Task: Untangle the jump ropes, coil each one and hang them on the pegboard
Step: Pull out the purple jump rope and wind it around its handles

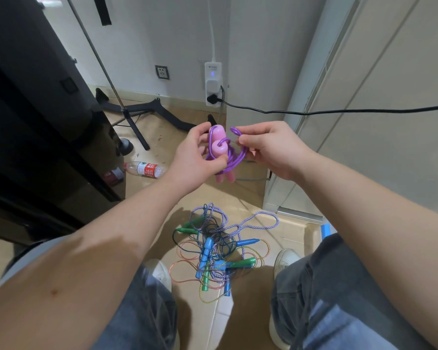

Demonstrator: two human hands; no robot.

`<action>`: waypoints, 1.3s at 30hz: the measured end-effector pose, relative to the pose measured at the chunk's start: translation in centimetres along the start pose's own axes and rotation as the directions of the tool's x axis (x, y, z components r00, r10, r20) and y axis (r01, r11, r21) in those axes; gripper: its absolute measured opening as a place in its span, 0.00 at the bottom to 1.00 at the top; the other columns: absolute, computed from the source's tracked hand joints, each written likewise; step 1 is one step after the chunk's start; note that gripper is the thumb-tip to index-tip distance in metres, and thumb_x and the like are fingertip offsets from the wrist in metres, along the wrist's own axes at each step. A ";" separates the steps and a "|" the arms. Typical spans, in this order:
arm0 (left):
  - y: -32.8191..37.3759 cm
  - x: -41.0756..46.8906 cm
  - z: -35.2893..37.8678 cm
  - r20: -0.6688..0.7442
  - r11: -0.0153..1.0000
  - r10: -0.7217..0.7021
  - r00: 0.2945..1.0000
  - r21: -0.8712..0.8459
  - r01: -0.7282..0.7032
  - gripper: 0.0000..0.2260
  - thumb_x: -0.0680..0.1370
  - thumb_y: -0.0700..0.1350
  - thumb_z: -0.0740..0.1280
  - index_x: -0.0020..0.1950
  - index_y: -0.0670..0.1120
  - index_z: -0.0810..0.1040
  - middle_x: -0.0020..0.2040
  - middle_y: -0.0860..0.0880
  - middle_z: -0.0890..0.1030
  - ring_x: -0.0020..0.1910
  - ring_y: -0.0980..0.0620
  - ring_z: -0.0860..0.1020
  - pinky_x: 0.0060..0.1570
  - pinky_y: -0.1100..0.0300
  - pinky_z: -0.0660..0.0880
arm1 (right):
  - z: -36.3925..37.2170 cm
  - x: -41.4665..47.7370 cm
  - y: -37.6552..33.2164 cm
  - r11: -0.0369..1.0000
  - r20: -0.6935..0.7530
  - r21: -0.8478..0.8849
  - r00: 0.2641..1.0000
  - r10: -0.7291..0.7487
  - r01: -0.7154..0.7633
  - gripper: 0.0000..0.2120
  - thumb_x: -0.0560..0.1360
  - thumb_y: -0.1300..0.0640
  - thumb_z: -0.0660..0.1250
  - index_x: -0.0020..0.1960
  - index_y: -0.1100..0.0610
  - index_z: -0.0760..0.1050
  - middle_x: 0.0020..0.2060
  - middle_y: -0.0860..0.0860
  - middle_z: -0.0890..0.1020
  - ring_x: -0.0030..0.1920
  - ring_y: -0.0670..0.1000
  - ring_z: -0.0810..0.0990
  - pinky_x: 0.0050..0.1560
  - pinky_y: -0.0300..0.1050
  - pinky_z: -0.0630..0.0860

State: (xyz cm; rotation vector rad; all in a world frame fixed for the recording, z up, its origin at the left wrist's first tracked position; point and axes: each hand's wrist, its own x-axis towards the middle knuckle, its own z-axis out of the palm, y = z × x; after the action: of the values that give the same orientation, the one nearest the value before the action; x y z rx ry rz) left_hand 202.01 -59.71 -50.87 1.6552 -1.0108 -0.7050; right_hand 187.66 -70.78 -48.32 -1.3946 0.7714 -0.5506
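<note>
A purple jump rope (pixel 234 160) with two pink handles (pixel 219 145) is held up in front of me, its cord wound around the handles. My left hand (pixel 195 160) grips the handles and the coil. My right hand (pixel 271 147) pinches a loop of the purple cord beside the handles. On the floor between my feet lies a tangled pile of jump ropes (pixel 218 251) with blue and green handles and thin coloured cords. No pegboard is in view.
A plastic bottle (pixel 146 169) lies on the floor to the left. A black stand's legs (pixel 137 114) spread near the wall. A black cable (pixel 314 112) runs from a wall power strip (pixel 213 84) to the right. Dark furniture (pixel 36 122) stands left, white cabinet doors (pixel 364 122) right.
</note>
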 end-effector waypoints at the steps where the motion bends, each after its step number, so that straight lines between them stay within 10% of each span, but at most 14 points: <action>1: 0.0 0.0 0.0 -0.022 1.000 0.003 1.000 -0.014 -0.003 0.31 0.73 0.37 0.73 0.73 0.48 0.66 0.61 0.56 0.78 0.53 0.68 0.80 0.46 0.67 0.79 | -0.1 0.0 0.0 0.999 -0.020 -0.034 1.000 0.010 -0.010 0.12 0.77 0.72 0.66 0.48 0.59 0.84 0.32 0.52 0.83 0.35 0.48 0.79 0.57 0.53 0.78; 5: -0.2 0.0 0.2 -0.063 0.999 0.012 0.998 -0.051 -0.015 0.27 0.72 0.35 0.74 0.67 0.45 0.69 0.59 0.52 0.81 0.54 0.63 0.81 0.47 0.69 0.78 | 0.0 0.0 0.3 0.979 -0.012 -0.196 0.998 0.053 -0.055 0.10 0.73 0.68 0.68 0.48 0.58 0.86 0.46 0.67 0.85 0.42 0.56 0.78 0.54 0.58 0.80; 10: -0.4 -0.3 0.5 -0.029 0.999 0.031 0.999 -0.027 -0.032 0.25 0.72 0.36 0.75 0.65 0.44 0.70 0.58 0.51 0.83 0.55 0.60 0.82 0.55 0.65 0.78 | 0.4 -0.2 0.1 0.966 -0.027 -0.247 0.997 0.075 -0.079 0.10 0.75 0.69 0.67 0.46 0.60 0.86 0.38 0.61 0.82 0.37 0.53 0.76 0.41 0.45 0.77; 15: 0.2 -0.3 0.1 -0.041 0.997 0.063 0.997 -0.036 -0.065 0.24 0.73 0.37 0.75 0.64 0.43 0.70 0.56 0.53 0.83 0.53 0.62 0.82 0.52 0.67 0.78 | 0.4 -0.4 0.0 0.997 0.002 -0.058 0.999 0.053 -0.053 0.10 0.75 0.71 0.67 0.45 0.62 0.85 0.48 0.70 0.83 0.43 0.59 0.81 0.53 0.53 0.80; 22: 0.6 -0.7 -0.1 0.018 0.997 0.064 0.998 -0.040 -0.063 0.21 0.74 0.36 0.74 0.63 0.43 0.70 0.53 0.54 0.84 0.50 0.56 0.84 0.42 0.66 0.80 | -0.2 -0.1 -0.2 0.990 -0.060 -0.136 0.997 -0.055 0.046 0.19 0.74 0.71 0.70 0.59 0.58 0.69 0.36 0.57 0.83 0.34 0.53 0.81 0.41 0.49 0.81; 31: -0.3 -1.1 0.0 0.073 0.993 0.102 0.992 0.058 -0.106 0.20 0.75 0.35 0.68 0.67 0.47 0.74 0.49 0.52 0.85 0.40 0.44 0.83 0.42 0.51 0.82 | 0.8 0.1 0.4 0.928 -0.033 -0.362 0.994 -0.101 0.082 0.14 0.73 0.69 0.72 0.55 0.59 0.74 0.30 0.50 0.82 0.29 0.50 0.80 0.39 0.48 0.81; 39: 1.0 -0.5 -0.3 0.010 0.986 0.167 0.986 0.006 -0.167 0.10 0.79 0.42 0.69 0.59 0.46 0.83 0.51 0.49 0.84 0.46 0.51 0.84 0.46 0.60 0.80 | 0.6 -0.1 -0.1 0.998 -0.045 -0.066 0.999 0.017 -0.020 0.16 0.73 0.69 0.73 0.58 0.61 0.74 0.42 0.63 0.86 0.39 0.56 0.84 0.44 0.51 0.84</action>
State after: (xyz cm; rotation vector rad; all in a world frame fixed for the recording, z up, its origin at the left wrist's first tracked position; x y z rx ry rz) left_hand 201.72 -59.29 -49.83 1.5532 -1.1451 -0.5986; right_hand 188.13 -70.33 -48.22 -1.4386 0.8439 -0.5472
